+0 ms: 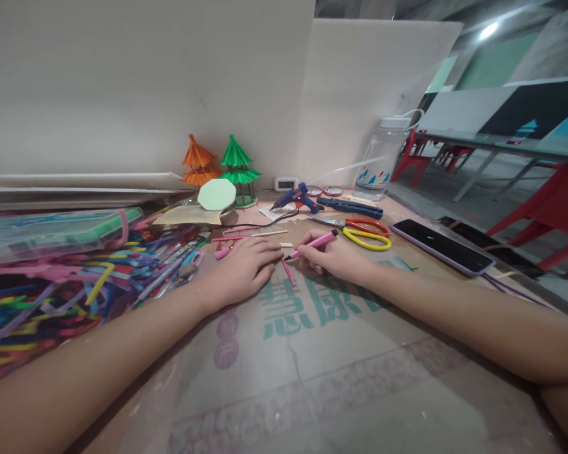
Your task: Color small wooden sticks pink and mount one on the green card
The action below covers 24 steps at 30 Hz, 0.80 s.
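My right hand [325, 254] is closed around a pink marker [318, 240], its dark tip pointing left and down. Just under the tip lies a short, thin pink stick [288, 272], slanting on the plastic-covered table. My left hand [246, 268] rests palm down left of the stick, fingers stretched out. Its fingertips are close to the stick's upper end; whether they touch it I cannot tell. Partly behind this hand sits a pink marker cap [222, 253]. More thin pink sticks [231, 238] and plain wooden ones [269, 233] lie beyond the fingers.
A blue glue gun [297, 198], a utility knife [353, 207] and scissors [366, 232] lie behind my hands. Orange [199, 161] and green pagoda models [239, 170] stand at the back. Pipe cleaners [66, 290] heap up left; a phone [442, 246] and bottle [376, 157] are right.
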Available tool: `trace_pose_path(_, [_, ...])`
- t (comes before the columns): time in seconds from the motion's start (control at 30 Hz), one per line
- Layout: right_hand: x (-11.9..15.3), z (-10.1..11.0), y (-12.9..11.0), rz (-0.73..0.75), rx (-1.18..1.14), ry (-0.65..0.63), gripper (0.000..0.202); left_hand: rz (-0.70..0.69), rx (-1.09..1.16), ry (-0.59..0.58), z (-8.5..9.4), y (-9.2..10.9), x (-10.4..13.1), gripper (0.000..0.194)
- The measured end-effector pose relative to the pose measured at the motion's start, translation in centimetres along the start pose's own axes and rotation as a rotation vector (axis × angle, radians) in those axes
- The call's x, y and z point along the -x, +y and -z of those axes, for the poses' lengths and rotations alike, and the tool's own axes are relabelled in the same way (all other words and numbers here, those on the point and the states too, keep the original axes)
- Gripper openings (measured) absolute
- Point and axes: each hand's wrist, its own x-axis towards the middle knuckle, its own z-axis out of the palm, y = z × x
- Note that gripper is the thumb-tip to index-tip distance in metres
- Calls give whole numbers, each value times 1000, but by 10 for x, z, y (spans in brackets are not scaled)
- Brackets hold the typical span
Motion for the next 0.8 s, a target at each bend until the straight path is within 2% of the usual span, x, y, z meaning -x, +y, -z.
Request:
trace_pose_path(0.33, [-1,3,5,-5,-36,-78,22,-3,-15,-5,1,0,0,38])
trace_pose_path(0.67, [-1,0,2,4,-51,-38,22,-18,-4,-1,4,4,-1,37])
trace_pose_path(0.8, [-2,1,6,21,-85,-42,23,23,18,3,6,6,-1,33])
